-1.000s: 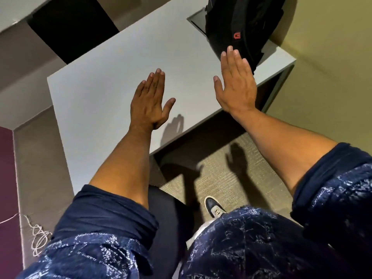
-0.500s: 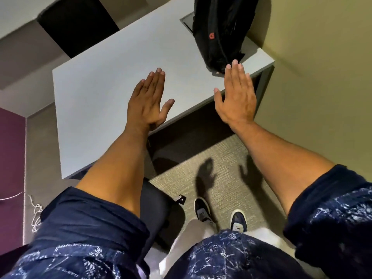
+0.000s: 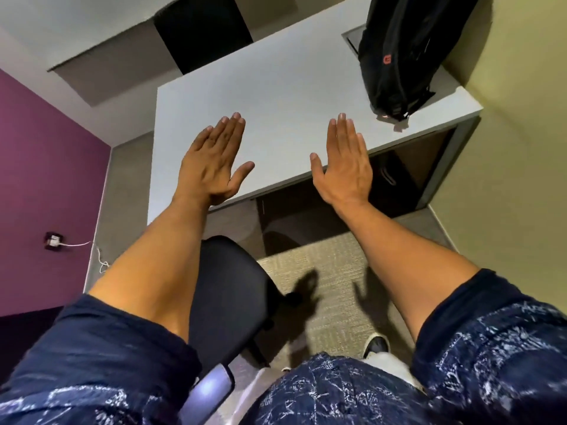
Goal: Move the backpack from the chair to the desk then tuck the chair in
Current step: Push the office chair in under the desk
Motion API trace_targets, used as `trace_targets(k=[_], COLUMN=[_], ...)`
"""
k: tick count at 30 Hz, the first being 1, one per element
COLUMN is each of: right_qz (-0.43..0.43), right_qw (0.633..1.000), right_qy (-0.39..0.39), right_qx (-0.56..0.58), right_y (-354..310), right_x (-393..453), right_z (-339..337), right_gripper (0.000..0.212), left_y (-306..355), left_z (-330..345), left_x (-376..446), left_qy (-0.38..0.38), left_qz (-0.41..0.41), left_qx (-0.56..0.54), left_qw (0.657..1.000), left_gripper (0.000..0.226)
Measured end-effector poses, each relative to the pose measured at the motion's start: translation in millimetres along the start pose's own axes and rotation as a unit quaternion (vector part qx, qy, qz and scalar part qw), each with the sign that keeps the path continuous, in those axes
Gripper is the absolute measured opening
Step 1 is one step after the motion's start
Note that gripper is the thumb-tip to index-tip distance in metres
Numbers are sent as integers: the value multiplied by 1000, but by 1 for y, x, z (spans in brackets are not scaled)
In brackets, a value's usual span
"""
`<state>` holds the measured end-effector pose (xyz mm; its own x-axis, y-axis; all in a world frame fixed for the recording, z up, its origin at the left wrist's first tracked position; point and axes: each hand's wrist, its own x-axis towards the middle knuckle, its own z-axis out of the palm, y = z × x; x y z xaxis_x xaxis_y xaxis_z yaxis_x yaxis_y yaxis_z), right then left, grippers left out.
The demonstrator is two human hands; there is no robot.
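While the black backpack (image 3: 395, 53), marked with a small red logo, slumps on the desk (image 3: 276, 96) at one o'clock, left hand (image 3: 211, 162) and right hand (image 3: 345, 165) hover flat, fingers extended, holding nothing, chair (image 3: 227, 296) at six o'clock.

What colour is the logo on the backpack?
Red, on the black backpack; the head view shows it.

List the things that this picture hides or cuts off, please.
- Chair, head view: the left arm and sleeve cover most of it; its base barely shows.
- Backpack: the picture's top edge cuts off its upper part.
- Space under the desk: too dark to read.
- Left hand, right hand: only their backs show.
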<state>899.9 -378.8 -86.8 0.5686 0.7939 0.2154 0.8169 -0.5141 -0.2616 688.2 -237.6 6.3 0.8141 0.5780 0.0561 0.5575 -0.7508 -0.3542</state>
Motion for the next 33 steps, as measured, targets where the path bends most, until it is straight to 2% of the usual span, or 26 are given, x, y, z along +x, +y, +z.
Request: trace_targets(k=[10, 20, 27, 33], right_qz=[-53, -65, -84, -118], right_qw=[998, 997, 995, 992], right_qy=[-22, -36, -36, -33], right_qx=[-12, -36, -32, -21], right_y=[-135, -247, -298, -307], right_x=[-39, -109, -142, -138], right_z=[26, 57, 64, 58], right_gripper=[75, 75, 75, 75], left_y=[-105, -193, -229, -234], left_z=[13, 73, 78, 66], left_x=[-96, -204, -255, -280], left_qy=[-19, -62, -73, -98], left_qz=[-8, -8, -30, -67], left_qx=[22, -5, -6, 41], left_qw=[1000, 998, 997, 992], left_gripper=[79, 83, 87, 92])
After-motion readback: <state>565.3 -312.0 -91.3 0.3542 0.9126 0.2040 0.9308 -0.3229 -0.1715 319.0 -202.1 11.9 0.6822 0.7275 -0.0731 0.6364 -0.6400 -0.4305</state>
